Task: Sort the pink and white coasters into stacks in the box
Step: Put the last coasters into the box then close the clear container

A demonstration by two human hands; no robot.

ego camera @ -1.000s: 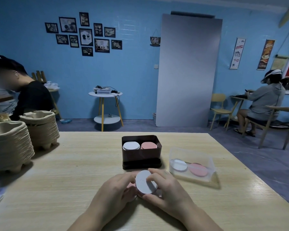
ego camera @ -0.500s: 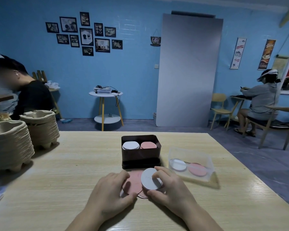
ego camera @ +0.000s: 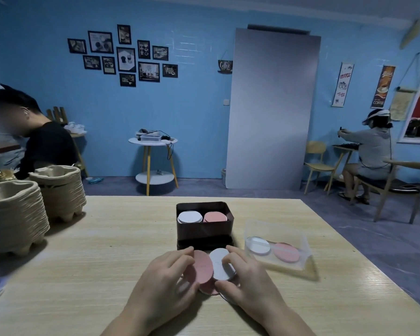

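Pink coaster (ego camera: 202,266) pinched in the left hand (ego camera: 165,282), white coaster (ego camera: 221,263) gripped by the right hand (ego camera: 249,277), both just before the brown box (ego camera: 204,231) on a pale wooden bench (ego camera: 107,251); blue walls (ego camera: 192,105) behind.

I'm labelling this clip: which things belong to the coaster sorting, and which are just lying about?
Job: left hand gripping pink coaster; right hand gripping white coaster; brown box with white stack and pink stack.
Lying about: clear container, untouched; egg-tray stacks.
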